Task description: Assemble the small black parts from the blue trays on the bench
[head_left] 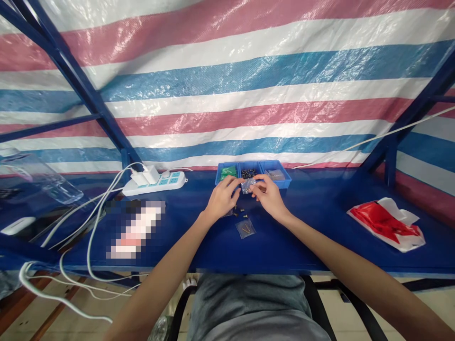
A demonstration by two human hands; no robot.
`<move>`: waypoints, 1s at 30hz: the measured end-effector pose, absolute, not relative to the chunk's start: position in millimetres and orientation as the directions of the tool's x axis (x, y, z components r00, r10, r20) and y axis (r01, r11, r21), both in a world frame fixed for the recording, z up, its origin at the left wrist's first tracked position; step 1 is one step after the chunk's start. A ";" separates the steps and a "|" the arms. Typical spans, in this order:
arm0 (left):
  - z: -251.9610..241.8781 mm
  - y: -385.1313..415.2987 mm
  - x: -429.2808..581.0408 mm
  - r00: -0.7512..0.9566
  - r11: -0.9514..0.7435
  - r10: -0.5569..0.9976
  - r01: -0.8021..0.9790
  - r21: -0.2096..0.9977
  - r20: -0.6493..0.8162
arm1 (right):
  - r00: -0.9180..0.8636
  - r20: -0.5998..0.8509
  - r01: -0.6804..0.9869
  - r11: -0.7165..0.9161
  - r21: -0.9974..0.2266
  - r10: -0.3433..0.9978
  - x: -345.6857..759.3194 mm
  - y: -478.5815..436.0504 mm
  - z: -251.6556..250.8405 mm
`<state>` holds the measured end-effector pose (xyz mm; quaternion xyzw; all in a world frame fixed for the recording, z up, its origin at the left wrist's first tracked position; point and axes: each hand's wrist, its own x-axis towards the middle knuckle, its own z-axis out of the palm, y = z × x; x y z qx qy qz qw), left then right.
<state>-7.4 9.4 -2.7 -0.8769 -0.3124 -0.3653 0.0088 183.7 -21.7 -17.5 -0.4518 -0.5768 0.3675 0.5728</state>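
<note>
A small clear plastic bag (pixel 246 186) with tiny pieces in it is held up between my hands, just in front of a blue divided tray (pixel 288 181). My right hand (pixel 270 198) pinches its right side between thumb and fingers. At its left edge are the curled fingers of my left hand (pixel 221 199), closed on the bag; their exact contact is hard to see. Below them, on the blue table (pixel 302 241), lies another clear bag (pixel 246 228) with a few slim metal pieces. Small loose brass-coloured and dark pieces (pixel 245 216) are scattered above it, partly beside my left wrist.
The tray's compartments hold a green packet (pixel 228 172), black small parts (pixel 248 173) and clear bags (pixel 274 174). A white power strip (pixel 156 185) with cables stands left, near a clear bottle (pixel 62 187). A red-and-white plastic package (pixel 387 223) lies right. Striped sheeting hangs behind.
</note>
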 end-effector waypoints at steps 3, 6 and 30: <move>-4.3 10.2 -7.5 0.542 -0.838 0.490 0.508 0.199 0.683 | 0.015 0.317 0.062 0.315 -0.947 0.948 182.9 -24.6 -14.9; -5.4 11.1 -7.1 0.526 -0.841 0.483 0.503 0.202 0.700 | -0.025 0.303 0.076 0.304 -0.950 0.953 179.1 -27.8 -15.0; 4.2 2.1 -7.6 0.590 -0.817 0.560 0.511 0.267 0.582 | -0.123 0.249 0.221 0.271 -0.937 0.961 177.9 -23.4 -21.9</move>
